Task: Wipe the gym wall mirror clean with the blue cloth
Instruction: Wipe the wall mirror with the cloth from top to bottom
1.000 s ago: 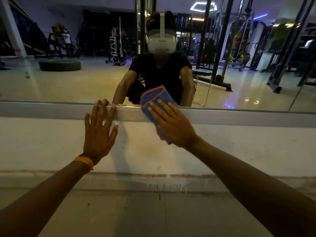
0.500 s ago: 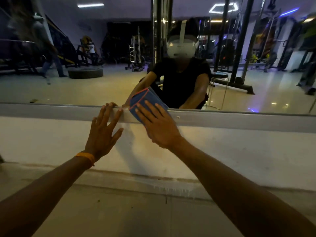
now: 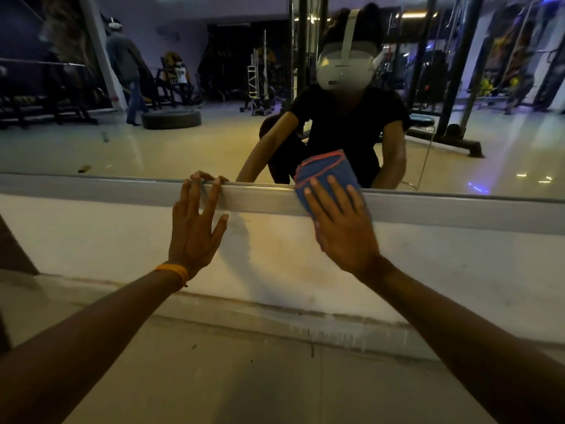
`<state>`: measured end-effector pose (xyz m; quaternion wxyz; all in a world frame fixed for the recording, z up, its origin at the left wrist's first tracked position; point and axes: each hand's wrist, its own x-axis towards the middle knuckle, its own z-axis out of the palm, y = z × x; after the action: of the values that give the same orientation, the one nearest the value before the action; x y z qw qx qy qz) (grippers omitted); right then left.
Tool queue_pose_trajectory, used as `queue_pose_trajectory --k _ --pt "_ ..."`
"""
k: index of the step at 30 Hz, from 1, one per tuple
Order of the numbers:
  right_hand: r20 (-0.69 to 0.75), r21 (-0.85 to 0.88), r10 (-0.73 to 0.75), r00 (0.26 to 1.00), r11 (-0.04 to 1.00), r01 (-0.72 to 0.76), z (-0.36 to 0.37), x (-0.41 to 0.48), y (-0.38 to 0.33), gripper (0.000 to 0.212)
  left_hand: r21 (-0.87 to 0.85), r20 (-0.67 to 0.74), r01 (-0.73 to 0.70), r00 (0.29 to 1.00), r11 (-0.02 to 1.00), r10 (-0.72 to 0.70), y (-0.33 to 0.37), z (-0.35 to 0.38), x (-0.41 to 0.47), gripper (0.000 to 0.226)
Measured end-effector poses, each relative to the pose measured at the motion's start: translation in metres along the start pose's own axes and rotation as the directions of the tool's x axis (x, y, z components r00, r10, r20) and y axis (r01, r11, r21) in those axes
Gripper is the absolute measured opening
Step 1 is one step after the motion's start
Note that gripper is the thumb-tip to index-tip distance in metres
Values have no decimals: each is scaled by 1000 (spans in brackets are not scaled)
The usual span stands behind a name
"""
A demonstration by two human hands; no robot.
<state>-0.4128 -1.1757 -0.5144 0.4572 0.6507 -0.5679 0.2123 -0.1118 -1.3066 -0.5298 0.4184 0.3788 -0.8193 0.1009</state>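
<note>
The wall mirror (image 3: pixel 183 148) fills the upper half of the view and reflects the gym and me crouching. Its silver bottom frame (image 3: pixel 443 209) runs across the middle. My right hand (image 3: pixel 342 228) presses the folded blue cloth (image 3: pixel 324 172), edged in orange, flat against the frame and the mirror's lower edge, fingers straight. My left hand (image 3: pixel 195 228), with an orange wristband, rests flat on the white wall below, its fingertips on the frame.
Below the frame is a white wall strip (image 3: pixel 458 270) with a stained base, then the tiled floor (image 3: pixel 244 377). The mirror reflects a tyre (image 3: pixel 171 119), weight machines and a person standing at the far left (image 3: pixel 128 71).
My right hand and the cloth slid left along the frame, then back to the right, away from my left hand. My left hand stays planted on the wall and frame.
</note>
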Motion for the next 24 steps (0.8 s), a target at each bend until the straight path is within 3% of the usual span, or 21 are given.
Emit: queue_pose_trajectory --k 3,5,7,9,14,17,20,24 --pt "101 62 -96 990 994 90 6 50 -73 77 8 57 -45 997 999 44 -11 -9 0 70" --pt "162 68 -150 975 988 141 5 63 -85 86 21 82 -74 994 997 72 -21 -16 0 67" --pt "166 23 -192 967 981 191 -1 54 -62 88 23 68 -68 995 997 66 -27 -19 -2 68" --pt "128 -1 -202 971 979 204 -9 31 -20 72 9 8 -45 999 999 45 -36 -18 0 69" --pt "125 -74 -78 989 993 87 -34 -23 51 59 2 -69 -68 995 998 68 -53 -3 13 69" --pt "125 -88 -69 990 993 81 -21 1 15 72 -42 -95 -69 993 997 65 -52 3 13 67" --pt "161 -28 -211 964 975 218 2 53 -54 95 -73 -91 -103 991 992 96 -58 4 11 66" --pt "101 31 -243 965 970 241 18 99 -117 65 -99 -71 -157 986 983 150 -74 -6 9 63"
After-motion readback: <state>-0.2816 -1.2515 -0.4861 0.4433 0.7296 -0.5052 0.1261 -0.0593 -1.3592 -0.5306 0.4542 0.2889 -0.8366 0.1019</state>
